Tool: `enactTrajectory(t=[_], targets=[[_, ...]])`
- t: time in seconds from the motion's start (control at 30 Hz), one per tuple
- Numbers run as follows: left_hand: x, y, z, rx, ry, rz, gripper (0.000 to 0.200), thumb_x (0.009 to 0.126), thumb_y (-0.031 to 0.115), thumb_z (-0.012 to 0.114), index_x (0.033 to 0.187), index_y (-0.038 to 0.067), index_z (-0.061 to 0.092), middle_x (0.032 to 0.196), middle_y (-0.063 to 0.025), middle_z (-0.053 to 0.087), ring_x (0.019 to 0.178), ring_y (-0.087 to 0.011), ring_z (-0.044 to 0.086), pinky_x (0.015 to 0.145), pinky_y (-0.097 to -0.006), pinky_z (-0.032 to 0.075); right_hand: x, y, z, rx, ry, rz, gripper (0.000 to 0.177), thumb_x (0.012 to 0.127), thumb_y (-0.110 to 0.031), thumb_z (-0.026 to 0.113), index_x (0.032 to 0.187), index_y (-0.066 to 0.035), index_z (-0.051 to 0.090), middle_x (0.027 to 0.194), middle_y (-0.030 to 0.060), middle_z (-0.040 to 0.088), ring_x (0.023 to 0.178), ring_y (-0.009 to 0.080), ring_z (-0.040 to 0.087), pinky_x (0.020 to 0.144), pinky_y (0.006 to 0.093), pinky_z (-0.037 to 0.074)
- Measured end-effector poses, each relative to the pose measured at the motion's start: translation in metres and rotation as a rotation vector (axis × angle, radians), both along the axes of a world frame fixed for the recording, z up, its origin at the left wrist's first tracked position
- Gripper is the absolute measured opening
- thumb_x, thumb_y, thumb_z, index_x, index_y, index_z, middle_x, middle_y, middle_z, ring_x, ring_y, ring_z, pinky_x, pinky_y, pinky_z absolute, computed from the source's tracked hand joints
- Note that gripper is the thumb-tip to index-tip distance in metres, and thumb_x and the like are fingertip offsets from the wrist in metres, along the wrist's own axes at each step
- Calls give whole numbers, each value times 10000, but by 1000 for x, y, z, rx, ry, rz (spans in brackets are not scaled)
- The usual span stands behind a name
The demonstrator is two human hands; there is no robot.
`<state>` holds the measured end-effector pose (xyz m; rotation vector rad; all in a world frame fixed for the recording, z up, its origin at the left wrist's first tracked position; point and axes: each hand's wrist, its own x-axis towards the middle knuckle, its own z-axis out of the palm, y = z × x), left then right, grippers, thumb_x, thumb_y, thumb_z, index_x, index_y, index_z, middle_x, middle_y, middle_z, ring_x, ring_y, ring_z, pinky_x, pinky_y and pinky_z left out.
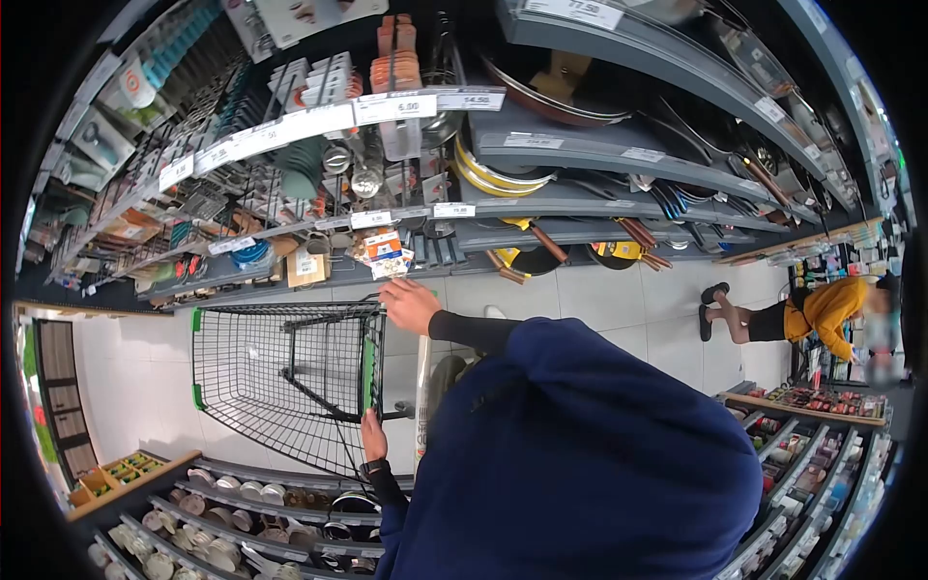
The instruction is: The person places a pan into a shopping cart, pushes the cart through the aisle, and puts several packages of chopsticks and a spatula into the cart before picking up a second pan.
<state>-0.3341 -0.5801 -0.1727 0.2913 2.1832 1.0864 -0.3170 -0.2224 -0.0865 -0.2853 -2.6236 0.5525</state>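
Note:
A black wire shopping cart (261, 372) with green corner pieces stands in front of me. My left hand (374, 440) is closed around the near end of its green handle bar (368, 372). Out toward the shelf, my right hand (410, 304) has bent fingers, pressed together. An orange-and-white printed packet (384, 249) shows right at those fingertips, tilted, in front of the lower shelf; its contents cannot be made out. Apart from a few dark pieces of frame, the cart's wire basket shows bare floor through it.
Shelves (619, 203) with frying pans (503, 179) and hanging utensils run along one side. Bowls and cups (222, 551) fill the shelves opposite. A person in a yellow top (833, 309) stands farther along the tiled aisle (667, 300).

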Motion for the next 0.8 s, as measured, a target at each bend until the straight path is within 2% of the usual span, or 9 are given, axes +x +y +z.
enactTrajectory(t=[0.23, 0.3, 0.4, 0.47, 0.53, 0.57, 0.67, 0.73, 0.8], targets=[[39, 38, 13, -59, 72, 44, 589, 1063, 425, 323, 1202, -72, 608, 1161, -220, 638, 1105, -322, 599, 952, -393, 441, 39, 37, 8, -86, 120, 46, 200, 772, -76, 608, 969, -48, 627, 1154, 58, 581, 1097, 248, 525, 953, 386, 432], [50, 47, 14, -89, 150, 38, 560, 1057, 408, 340, 1161, -55, 636, 1108, -220, 657, 1053, -335, 616, 921, -408, 455, 57, 53, 13, -124, 210, 103, 216, 771, -69, 612, 987, -51, 625, 1199, 69, 570, 1117, 261, 520, 975, 392, 421], [68, 72, 22, -165, 425, 22, 479, 1029, 353, 406, 1051, -40, 679, 976, -252, 671, 930, -397, 628, 824, -453, 474, 122, 101, 10, -169, 221, 33, 287, 752, -44, 624, 1039, -62, 612, 1252, 86, 549, 1174, 293, 504, 1003, 450, 394], [82, 88, 33, -196, 458, 49, 472, 1026, 350, 417, 1032, -39, 684, 949, -251, 674, 898, -405, 631, 794, -462, 475, 185, 155, 25, -170, 225, -80, 350, 732, -25, 626, 1078, -74, 612, 1266, 105, 567, 1173, 324, 517, 992, 476, 393], [91, 102, 24, -191, 551, 82, 461, 1019, 347, 441, 991, -37, 694, 892, -247, 681, 827, -416, 640, 733, -472, 480, 252, 214, 9, -98, 218, -275, 417, 700, -14, 633, 1111, -82, 617, 1280, 115, 574, 1181, 334, 528, 999, 485, 385], [96, 109, 28, -266, 525, 84, 461, 1021, 348, 440, 1002, -36, 694, 894, -238, 689, 834, -407, 654, 736, -464, 490, 287, 242, 14, -36, 190, -394, 446, 695, -7, 628, 1134, -86, 612, 1288, 116, 567, 1219, 335, 508, 1006, 485, 381], [110, 132, 34, -240, 500, 116, 467, 1027, 354, 442, 1003, -38, 694, 907, -223, 706, 866, -381, 680, 752, -443, 508, 378, 313, 24, 69, 74, -784, 487, 694, 1, 623, 1175, -59, 584, 1372, 147, 496, 1287, 374, 439, 1065, 499, 337], [115, 140, 28, -232, 500, 124, 468, 1028, 355, 443, 1005, -40, 692, 898, -220, 707, 857, -373, 683, 750, -438, 509, 424, 356, 28, 169, 91, -922, 535, 718, 25, 599, 1248, -23, 540, 1430, 184, 440, 1336, 391, 394, 1093, 520, 307], [123, 151, 26, -204, 499, 135, 471, 1029, 357, 446, 990, -48, 684, 869, -213, 706, 826, -353, 687, 734, -422, 508, 448, 383, 46, 260, 31, -1039, 576, 752, -16, 589, 1317, -14, 480, 1444, 192, 416, 1366, 394, 357, 1118, 535, 273]])
